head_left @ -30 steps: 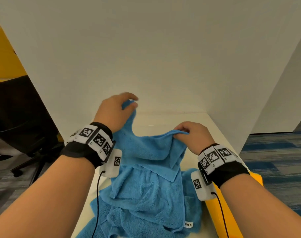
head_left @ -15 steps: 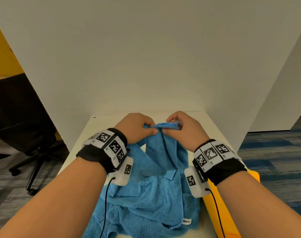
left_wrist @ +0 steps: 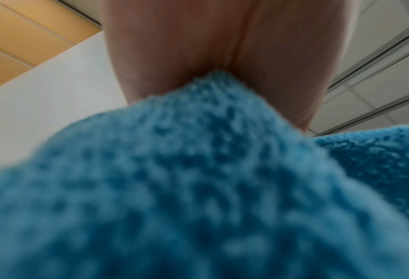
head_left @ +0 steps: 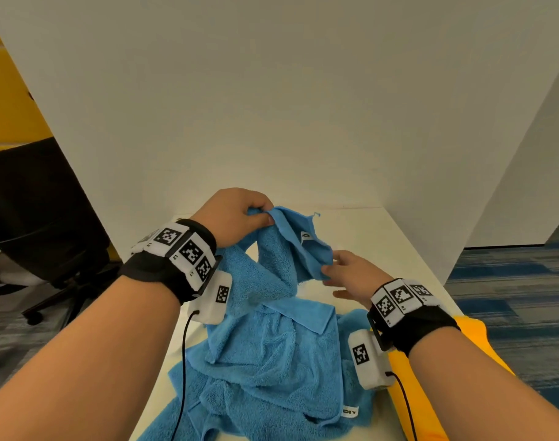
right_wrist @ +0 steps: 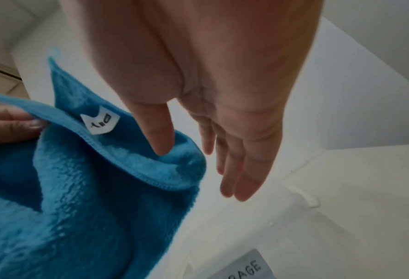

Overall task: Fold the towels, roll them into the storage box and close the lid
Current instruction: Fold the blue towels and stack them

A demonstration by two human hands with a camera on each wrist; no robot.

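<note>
A white table point(head_left: 396, 246) stands against a tall white partition point(head_left: 287, 106) that closes it in at the back and on the right. To the left, a black office chair point(head_left: 39, 218) sits on grey floor, with a yellow wall point(head_left: 7, 100) behind it. Blue striped carpet point(head_left: 514, 300) covers the floor on the right.

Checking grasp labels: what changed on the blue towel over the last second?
The hands came together at the blue towel's top edge, then parted. The left hand keeps pinching that edge and has lifted it. The right hand let go; it has dropped lower right, its fingers straight, only the thumb touching cloth. The rest of the towel and the yellow towel stay on the table.
</note>
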